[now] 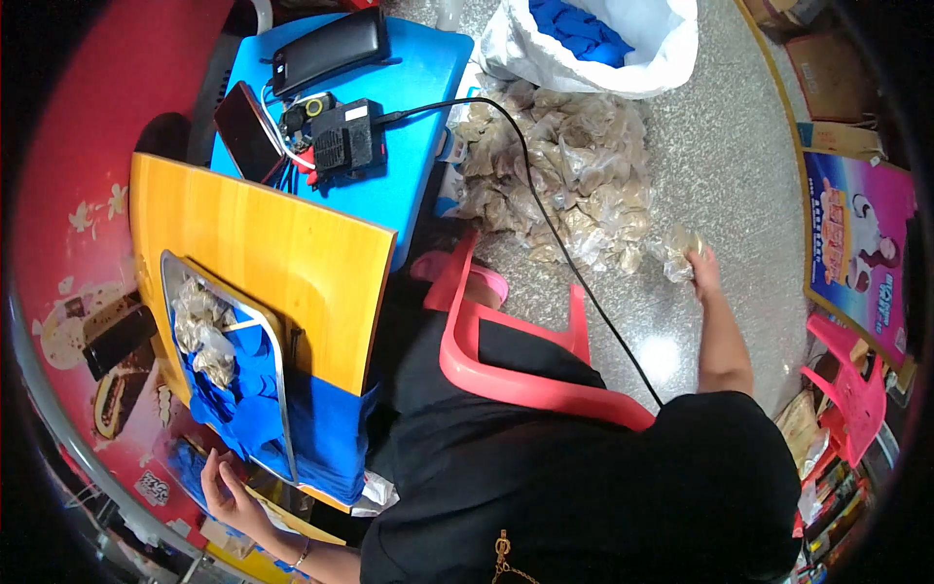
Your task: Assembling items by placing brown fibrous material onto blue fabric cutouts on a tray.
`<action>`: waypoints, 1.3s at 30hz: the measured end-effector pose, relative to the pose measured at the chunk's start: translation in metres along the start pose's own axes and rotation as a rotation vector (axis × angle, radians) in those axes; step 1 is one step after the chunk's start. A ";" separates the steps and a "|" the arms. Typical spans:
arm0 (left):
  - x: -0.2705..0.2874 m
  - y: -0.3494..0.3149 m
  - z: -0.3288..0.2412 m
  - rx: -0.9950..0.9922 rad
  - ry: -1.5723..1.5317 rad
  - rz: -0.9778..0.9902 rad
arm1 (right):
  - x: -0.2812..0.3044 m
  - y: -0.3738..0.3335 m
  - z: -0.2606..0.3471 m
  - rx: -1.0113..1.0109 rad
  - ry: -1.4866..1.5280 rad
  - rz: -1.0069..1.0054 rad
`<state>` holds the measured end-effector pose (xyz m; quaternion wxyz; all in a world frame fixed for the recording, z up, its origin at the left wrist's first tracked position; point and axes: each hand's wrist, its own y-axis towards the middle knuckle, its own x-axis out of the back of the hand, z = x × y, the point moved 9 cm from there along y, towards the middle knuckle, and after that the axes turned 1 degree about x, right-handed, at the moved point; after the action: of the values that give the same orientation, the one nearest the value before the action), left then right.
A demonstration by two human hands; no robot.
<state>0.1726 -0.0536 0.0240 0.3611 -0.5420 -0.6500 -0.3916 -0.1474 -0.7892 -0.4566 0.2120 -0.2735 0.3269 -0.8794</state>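
Observation:
My right hand [706,273] reaches out over the floor at the right. Its fingers close round a small clear plastic packet [678,255] with something tan in it. Just left of it spreads a large heap of similar packets [584,180] on the floor. My left hand [231,498] is beside the near end of a metal-rimmed tray [285,414], fingers apart and holding nothing. Blue cloth-like pieces [238,394] fill much of that tray, and a few packets [206,336] lie on top of them.
The tray rests on a wooden board [282,229]. Behind it, a blue table [428,73] bears a black power bank [331,51], a phone [248,131] and a black device [348,141]. Its cable [530,165] crosses before me. A white sack [671,44] holds blue pieces; a pink stool [525,384] stands close.

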 end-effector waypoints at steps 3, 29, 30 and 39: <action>0.021 -0.014 0.017 0.063 -0.027 -0.086 | -0.050 -0.041 0.112 0.143 -0.215 0.350; 0.032 -0.016 -0.009 -0.185 -0.080 -0.138 | -0.458 -0.541 0.348 0.884 -0.584 1.928; 0.023 -0.011 -0.011 -0.182 -0.103 -0.120 | -0.435 -0.497 0.350 0.767 -0.553 1.943; -0.027 0.015 -0.055 -0.188 -0.018 0.068 | -0.167 -0.013 0.065 -0.392 0.558 0.623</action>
<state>0.1940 -0.1131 0.0249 0.3158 -0.5990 -0.5947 -0.4334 0.0174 -0.7185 -0.4634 0.3144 0.0498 0.5982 -0.7354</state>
